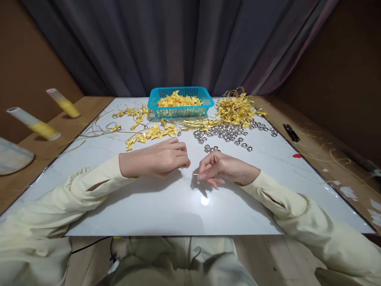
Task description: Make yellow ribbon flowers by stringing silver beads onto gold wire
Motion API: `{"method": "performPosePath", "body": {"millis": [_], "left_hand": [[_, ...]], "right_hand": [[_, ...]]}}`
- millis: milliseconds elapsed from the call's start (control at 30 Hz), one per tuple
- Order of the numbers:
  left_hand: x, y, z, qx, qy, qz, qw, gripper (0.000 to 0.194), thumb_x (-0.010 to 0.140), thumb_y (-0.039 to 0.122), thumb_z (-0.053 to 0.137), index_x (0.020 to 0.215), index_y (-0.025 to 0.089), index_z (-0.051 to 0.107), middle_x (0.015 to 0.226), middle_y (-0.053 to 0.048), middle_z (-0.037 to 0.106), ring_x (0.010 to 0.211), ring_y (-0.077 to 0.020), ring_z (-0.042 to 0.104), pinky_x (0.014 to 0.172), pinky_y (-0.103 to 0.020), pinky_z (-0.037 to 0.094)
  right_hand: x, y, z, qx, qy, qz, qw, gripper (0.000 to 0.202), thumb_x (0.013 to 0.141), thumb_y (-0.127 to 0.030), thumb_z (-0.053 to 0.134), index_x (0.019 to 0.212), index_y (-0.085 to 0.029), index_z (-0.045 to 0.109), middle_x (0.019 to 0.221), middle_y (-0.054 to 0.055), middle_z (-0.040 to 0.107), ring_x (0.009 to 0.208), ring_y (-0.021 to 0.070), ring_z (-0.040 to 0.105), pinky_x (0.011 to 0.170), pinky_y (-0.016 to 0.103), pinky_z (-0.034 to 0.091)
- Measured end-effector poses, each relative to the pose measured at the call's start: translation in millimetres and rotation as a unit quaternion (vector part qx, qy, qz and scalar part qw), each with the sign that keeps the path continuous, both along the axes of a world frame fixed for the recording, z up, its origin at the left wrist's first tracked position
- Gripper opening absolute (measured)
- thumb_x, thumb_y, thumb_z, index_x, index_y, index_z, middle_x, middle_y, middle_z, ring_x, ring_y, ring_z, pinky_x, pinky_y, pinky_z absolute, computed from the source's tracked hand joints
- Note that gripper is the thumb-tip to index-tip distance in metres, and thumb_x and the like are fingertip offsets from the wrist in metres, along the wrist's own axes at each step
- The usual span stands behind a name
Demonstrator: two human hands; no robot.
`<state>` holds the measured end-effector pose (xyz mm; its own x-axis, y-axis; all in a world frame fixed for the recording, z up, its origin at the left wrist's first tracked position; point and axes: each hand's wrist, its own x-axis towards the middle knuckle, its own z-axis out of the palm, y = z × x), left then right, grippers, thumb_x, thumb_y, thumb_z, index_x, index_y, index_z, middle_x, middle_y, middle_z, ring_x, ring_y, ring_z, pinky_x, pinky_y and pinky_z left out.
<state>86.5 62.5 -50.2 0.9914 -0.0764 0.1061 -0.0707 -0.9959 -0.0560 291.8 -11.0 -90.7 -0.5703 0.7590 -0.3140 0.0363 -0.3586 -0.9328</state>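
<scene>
My left hand (pixel 160 159) is over the white board with its fingers curled down and pressed together; whatever they may hold is hidden. Facing it, my right hand (pixel 222 169) pinches a thin gold cord (pixel 195 174) between thumb and forefinger, and a short end sticks out to the left. A small gap separates the two hands. Beyond my left hand lies a row of yellow ribbon bows (pixel 151 134). Silver bells or beads (pixel 228 132), too small to tell which, are scattered just past my right hand. Straight gold cords (pixel 193 124) lie in a bundle behind them.
A blue plastic basket (pixel 181 112) of yellow bows stands at the back. Right of it is a heap of bows on gold cords (pixel 235 109). Cardboard tubes with yellow wrapping (pixel 44 129) stand at left. A black clip-like tool (pixel 291 132) and paper scraps (pixel 348 193) lie at right.
</scene>
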Motion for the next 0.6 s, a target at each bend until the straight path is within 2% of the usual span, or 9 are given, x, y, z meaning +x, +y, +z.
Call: {"method": "performPosePath", "body": {"millis": [167, 467, 600], "left_hand": [[-21, 11, -1.4, 0.032, -0.011, 0.051, 0.998, 0.023, 0.089, 0.007, 0.036, 0.087, 0.016, 0.057, 0.079, -0.007, 0.061, 0.080, -0.0184, 0.050, 0.074, -0.031, 0.033], [-100, 20, -21.8, 0.015, -0.038, 0.164, 0.986, 0.022, 0.092, 0.009, 0.034, 0.092, 0.014, 0.056, 0.085, -0.008, 0.061, 0.084, -0.0190, 0.049, 0.076, -0.031, 0.034], [-127, 21, -30.6, 0.004, -0.049, 0.215, 0.975, 0.023, 0.094, 0.014, 0.033, 0.093, 0.014, 0.056, 0.088, -0.009, 0.060, 0.086, -0.0194, 0.049, 0.077, -0.032, 0.035]], "right_hand": [[3, 1, -1.8, -0.021, -0.025, 0.003, 0.999, 0.009, 0.064, -0.015, 0.066, 0.063, -0.006, 0.066, 0.041, 0.002, 0.058, 0.029, 0.0026, 0.034, 0.032, 0.018, 0.019], [6, 4, -5.2, -0.023, -0.075, 0.023, 0.997, 0.014, 0.068, -0.020, 0.067, 0.066, -0.006, 0.067, 0.042, 0.001, 0.057, 0.031, 0.0020, 0.032, 0.033, 0.019, 0.014], [7, 7, -4.9, -0.018, -0.098, 0.038, 0.994, 0.019, 0.072, -0.025, 0.067, 0.064, -0.007, 0.066, 0.045, 0.001, 0.057, 0.032, 0.0014, 0.033, 0.033, 0.018, 0.015]]}}
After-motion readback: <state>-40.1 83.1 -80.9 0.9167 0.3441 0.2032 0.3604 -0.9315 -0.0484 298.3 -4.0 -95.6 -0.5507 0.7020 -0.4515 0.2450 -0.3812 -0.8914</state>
